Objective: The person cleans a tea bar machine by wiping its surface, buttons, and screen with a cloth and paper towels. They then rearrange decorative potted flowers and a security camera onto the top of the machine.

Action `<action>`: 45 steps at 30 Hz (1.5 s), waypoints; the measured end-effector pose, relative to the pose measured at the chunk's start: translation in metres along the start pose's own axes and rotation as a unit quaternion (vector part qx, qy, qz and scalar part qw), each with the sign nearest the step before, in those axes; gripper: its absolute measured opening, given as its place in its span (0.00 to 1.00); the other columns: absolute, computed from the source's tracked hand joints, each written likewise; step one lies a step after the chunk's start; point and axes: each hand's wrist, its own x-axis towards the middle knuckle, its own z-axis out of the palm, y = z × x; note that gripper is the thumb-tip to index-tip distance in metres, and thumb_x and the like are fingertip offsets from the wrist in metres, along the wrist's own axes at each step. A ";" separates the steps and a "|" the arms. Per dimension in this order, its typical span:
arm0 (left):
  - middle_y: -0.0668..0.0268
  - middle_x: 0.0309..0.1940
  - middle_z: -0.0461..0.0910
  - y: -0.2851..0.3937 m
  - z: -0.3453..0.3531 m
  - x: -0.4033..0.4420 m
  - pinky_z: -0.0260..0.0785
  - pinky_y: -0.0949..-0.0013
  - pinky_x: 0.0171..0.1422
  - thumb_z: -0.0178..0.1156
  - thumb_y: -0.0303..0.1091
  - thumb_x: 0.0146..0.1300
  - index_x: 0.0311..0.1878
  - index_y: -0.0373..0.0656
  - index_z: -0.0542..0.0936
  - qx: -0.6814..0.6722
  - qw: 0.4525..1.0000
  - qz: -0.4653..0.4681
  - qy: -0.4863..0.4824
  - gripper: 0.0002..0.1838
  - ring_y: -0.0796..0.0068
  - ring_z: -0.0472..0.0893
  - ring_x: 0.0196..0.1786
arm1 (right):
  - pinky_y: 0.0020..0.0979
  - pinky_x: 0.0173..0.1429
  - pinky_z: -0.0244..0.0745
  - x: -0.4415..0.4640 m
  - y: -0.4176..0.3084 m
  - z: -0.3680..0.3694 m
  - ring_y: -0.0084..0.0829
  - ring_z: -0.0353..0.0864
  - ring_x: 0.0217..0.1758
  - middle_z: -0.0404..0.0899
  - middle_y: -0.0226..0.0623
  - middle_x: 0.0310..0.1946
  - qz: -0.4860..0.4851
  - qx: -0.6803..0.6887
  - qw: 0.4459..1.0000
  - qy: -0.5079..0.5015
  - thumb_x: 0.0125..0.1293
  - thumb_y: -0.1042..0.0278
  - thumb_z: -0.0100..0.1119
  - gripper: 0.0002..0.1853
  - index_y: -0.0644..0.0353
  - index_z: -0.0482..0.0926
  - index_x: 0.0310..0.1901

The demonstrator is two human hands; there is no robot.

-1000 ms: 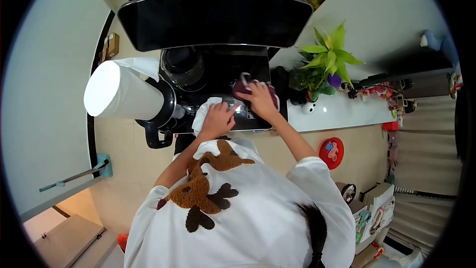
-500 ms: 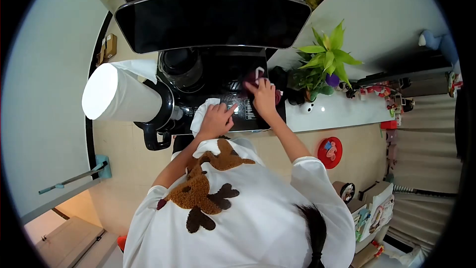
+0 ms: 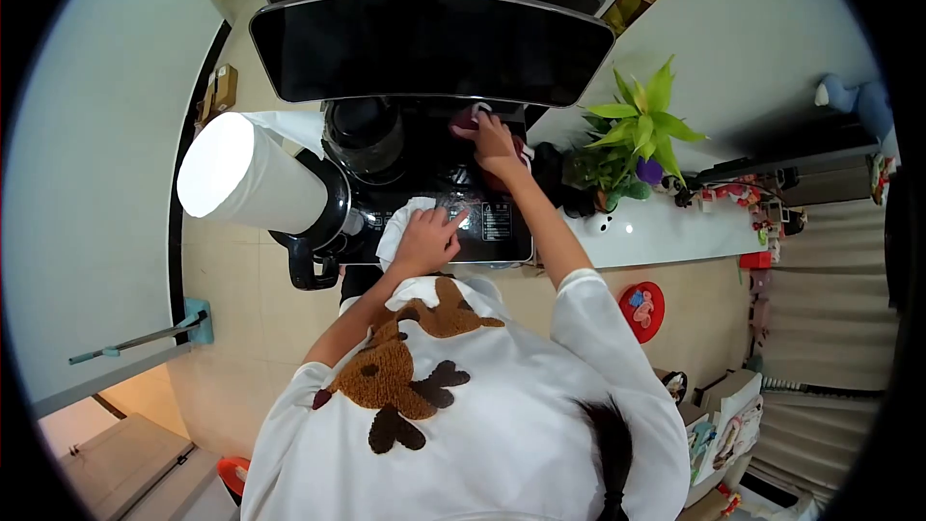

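Observation:
My left hand (image 3: 427, 241) rests at the front of a glossy black appliance top (image 3: 434, 183). Its fingers are bent over a crumpled white tissue (image 3: 397, 229), and one finger stretches onto the lit touch panel (image 3: 467, 219). Further back, my right hand (image 3: 494, 143) is closed on a dark red cloth (image 3: 467, 122) with a white edge, pressed to the surface. Part of the cloth is hidden under that hand. A glass pot with a black lid (image 3: 363, 133) stands on the left of the top.
A large white paper roll (image 3: 253, 174) sits above a black-handled kettle (image 3: 313, 265) on the left. Behind the surface rises a dark glossy panel (image 3: 429, 48). To the right, a leafy plant (image 3: 641, 116) and small figures line a white ledge (image 3: 656, 227). A red basin (image 3: 640, 312) is on the floor.
My right hand has slid back and slightly left with the dark red cloth. My left hand stays by the touch panel. The view has shifted a little.

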 end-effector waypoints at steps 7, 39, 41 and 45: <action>0.61 0.29 0.69 0.002 0.000 -0.002 0.60 0.64 0.45 0.54 0.34 0.52 0.55 0.47 0.74 -0.012 1.000 -0.011 -0.007 0.24 0.64 0.73 0.35 | 0.40 0.58 0.65 0.013 0.008 -0.013 0.43 0.68 0.57 0.66 0.40 0.58 -0.060 -0.070 0.995 -0.034 0.57 0.73 0.50 0.22 0.32 0.78 0.50; 0.61 0.28 0.68 0.004 0.002 0.001 0.60 0.63 0.45 0.56 0.33 0.50 0.52 0.47 0.75 -0.010 0.999 -0.022 -0.027 0.23 0.65 0.72 0.37 | 0.42 0.43 0.69 -0.010 0.016 0.012 0.44 0.69 0.48 0.68 0.40 0.46 0.352 -0.080 0.922 0.142 0.54 0.69 0.53 0.15 0.50 0.79 0.44; 0.61 0.29 0.68 0.002 0.003 0.001 0.60 0.63 0.45 0.56 0.33 0.49 0.51 0.46 0.76 -0.004 1.000 -0.017 -0.022 0.22 0.65 0.72 0.37 | 0.43 0.41 0.69 0.003 0.023 0.015 0.44 0.70 0.46 0.67 0.39 0.42 0.399 -0.073 0.905 0.125 0.54 0.67 0.53 0.15 0.48 0.79 0.45; 0.61 0.29 0.68 0.003 0.002 0.001 0.61 0.63 0.45 0.56 0.33 0.49 0.50 0.46 0.76 -0.014 1.000 -0.016 -0.016 0.21 0.64 0.72 0.36 | 0.44 0.43 0.70 -0.002 0.026 0.014 0.46 0.70 0.45 0.67 0.40 0.42 0.441 -0.019 0.882 0.167 0.51 0.69 0.55 0.17 0.44 0.79 0.45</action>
